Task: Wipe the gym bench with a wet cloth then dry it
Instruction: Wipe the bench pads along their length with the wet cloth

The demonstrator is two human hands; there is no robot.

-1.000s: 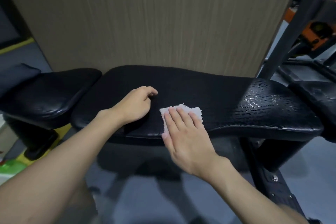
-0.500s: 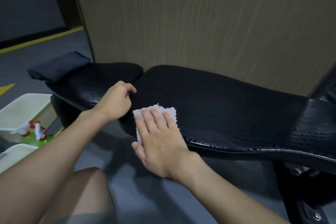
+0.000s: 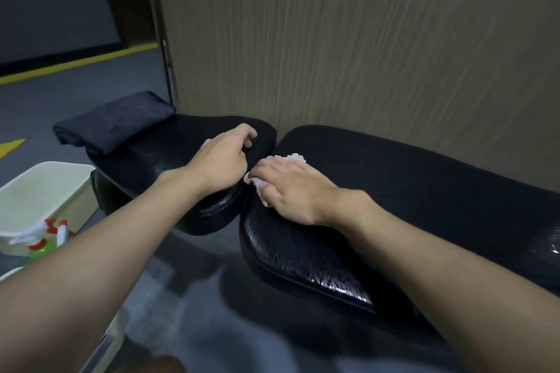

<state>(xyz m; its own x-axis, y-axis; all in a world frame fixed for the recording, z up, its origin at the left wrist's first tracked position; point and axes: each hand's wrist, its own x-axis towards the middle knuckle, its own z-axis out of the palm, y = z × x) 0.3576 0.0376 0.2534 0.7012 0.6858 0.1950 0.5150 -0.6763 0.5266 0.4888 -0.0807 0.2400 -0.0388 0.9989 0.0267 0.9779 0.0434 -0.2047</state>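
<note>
The black gym bench has a long back pad (image 3: 409, 191) and a smaller seat pad (image 3: 169, 154) to its left, with a narrow gap between them. My right hand (image 3: 291, 188) lies flat on a white cloth (image 3: 288, 159) at the left end of the long pad, fingers straight and pressing it down. Only the cloth's edges show around the hand. My left hand (image 3: 221, 160) rests on the right end of the seat pad with its fingers curled loosely, holding nothing. The near edge of the long pad shines wet.
A folded dark towel (image 3: 112, 123) lies on the far end of the seat pad. At the left stands a cream plastic tub (image 3: 45, 191), with a green spray bottle (image 3: 45, 241) beside it. A wood-grain wall panel (image 3: 363, 54) stands right behind the bench.
My right hand has slid the cloth leftward along the long pad to its left end. My left hand has moved from that pad onto the seat pad. The view has swung left.
</note>
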